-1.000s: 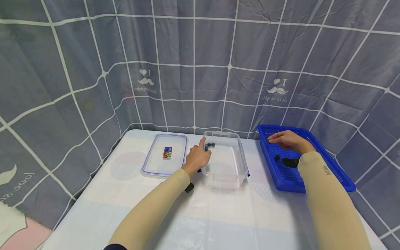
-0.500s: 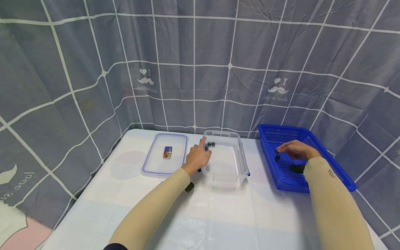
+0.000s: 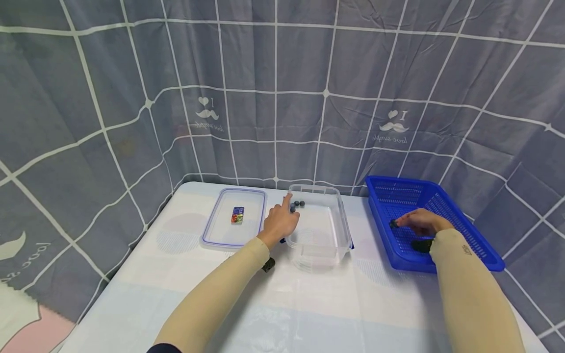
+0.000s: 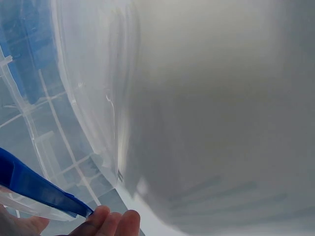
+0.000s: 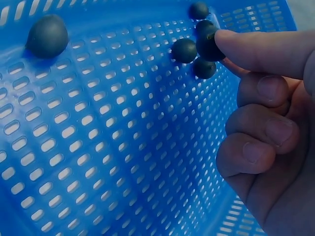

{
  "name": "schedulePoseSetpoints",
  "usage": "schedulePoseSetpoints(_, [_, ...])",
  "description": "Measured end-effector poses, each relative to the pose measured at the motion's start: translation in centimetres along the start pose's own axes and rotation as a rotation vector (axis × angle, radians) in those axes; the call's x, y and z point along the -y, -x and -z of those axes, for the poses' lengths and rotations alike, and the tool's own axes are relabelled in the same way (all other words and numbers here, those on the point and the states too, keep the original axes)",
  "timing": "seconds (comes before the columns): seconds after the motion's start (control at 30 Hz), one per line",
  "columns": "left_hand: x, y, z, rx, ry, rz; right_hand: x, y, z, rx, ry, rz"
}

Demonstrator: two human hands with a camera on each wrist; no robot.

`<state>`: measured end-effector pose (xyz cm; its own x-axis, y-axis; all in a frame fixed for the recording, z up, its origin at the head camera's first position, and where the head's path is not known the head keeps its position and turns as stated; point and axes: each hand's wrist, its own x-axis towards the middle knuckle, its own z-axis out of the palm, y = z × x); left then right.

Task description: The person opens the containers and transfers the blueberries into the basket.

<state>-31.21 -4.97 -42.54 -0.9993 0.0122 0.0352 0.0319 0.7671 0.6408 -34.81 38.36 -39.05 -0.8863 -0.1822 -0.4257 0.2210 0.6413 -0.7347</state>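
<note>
One wide view, two close ones

The head camera looks forward and down across the table [image 3: 318, 309], far enough back to include the left hand [image 3: 281, 220], the right hand [image 3: 421, 221] and the gray curtain [image 3: 247, 59]. The left-wrist camera sees a wall of the clear container [image 3: 318, 223] from very near. The right-wrist camera looks closely into the blue basket [image 3: 401, 240]. Head and left wrist share container and left hand; head and right wrist, basket and right hand.
</note>
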Motion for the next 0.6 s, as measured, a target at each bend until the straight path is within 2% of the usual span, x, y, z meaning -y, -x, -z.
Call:
schedulePoseSetpoints(0.3, [0.0,0.0,0.0,0.001,-0.002,0.009,0.4,-0.2,0.0,-0.02,0.023,0.035])
schedulePoseSetpoints(0.6, [0.1,-0.2,0.0,0.001,-0.002,-0.004,4.0,-0.7,-0.4,-0.147,0.047,0.139])
